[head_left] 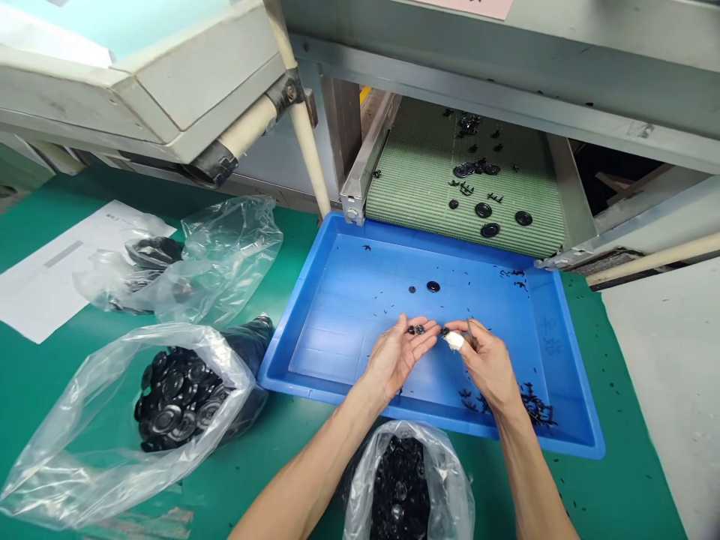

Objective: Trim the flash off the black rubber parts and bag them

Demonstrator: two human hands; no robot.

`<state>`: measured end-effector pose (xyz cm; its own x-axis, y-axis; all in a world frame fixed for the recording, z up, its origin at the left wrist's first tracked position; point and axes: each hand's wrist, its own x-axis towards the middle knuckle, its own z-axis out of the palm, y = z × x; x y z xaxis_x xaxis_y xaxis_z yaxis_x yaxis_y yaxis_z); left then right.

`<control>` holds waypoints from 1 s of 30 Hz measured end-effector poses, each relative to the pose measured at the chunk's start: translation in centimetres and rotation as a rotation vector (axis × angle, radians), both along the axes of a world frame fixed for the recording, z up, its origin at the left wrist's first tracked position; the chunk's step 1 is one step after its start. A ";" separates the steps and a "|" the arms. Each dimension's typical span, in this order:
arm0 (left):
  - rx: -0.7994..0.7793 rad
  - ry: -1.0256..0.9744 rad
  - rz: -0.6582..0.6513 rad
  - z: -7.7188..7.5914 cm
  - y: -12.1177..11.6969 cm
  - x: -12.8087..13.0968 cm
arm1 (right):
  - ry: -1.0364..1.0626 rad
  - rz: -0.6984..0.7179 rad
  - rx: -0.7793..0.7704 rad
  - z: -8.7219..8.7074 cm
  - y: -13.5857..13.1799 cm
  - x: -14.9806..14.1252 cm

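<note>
A shallow plastic tray [337,300] sits on the table [630,480], its far edge just under the end of a mesh conveyor belt [416,187] carrying moulded plastic discs [482,210]. Left of the tray lie two plastic bags, the nearer bag [67,465] holding a heap of discs and the farther bag [236,240] behind it, beside a paper sheet [50,277]. A third bag [444,487] of discs stands just before the tray.

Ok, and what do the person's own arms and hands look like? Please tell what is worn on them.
The left forearm and right forearm are bare, with no sleeves in view. The left hand and right hand wear no gloves. A white wrapping covers one finger of the right hand.
</note>
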<state>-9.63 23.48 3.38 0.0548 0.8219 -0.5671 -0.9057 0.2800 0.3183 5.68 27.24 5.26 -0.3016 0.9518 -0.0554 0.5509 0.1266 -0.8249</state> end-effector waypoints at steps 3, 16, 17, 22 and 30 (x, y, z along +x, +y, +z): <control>-0.006 -0.033 -0.006 -0.1 0.1 -0.1 | -0.028 0.025 0.024 0.0 -0.1 -0.1; 0.013 -0.060 -0.028 0.0 0.3 -0.3 | -0.008 0.122 0.078 0.4 -0.7 -1.3; 0.009 -0.058 -0.027 0.1 0.3 -0.3 | -0.004 0.131 0.083 0.5 -0.9 -1.5; -0.035 -0.037 -0.005 0.1 0.5 -0.4 | -0.050 0.216 0.109 0.2 -0.4 -1.9; -0.122 0.030 0.284 -0.5 1.1 -0.9 | -0.407 0.144 0.219 -2.0 6.4 -5.8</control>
<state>-10.57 24.56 2.85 -0.1852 0.7276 -0.6605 -0.9439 0.0552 0.3255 -0.14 33.63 3.25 -0.4267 0.9044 0.0005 0.7875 0.3718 -0.4916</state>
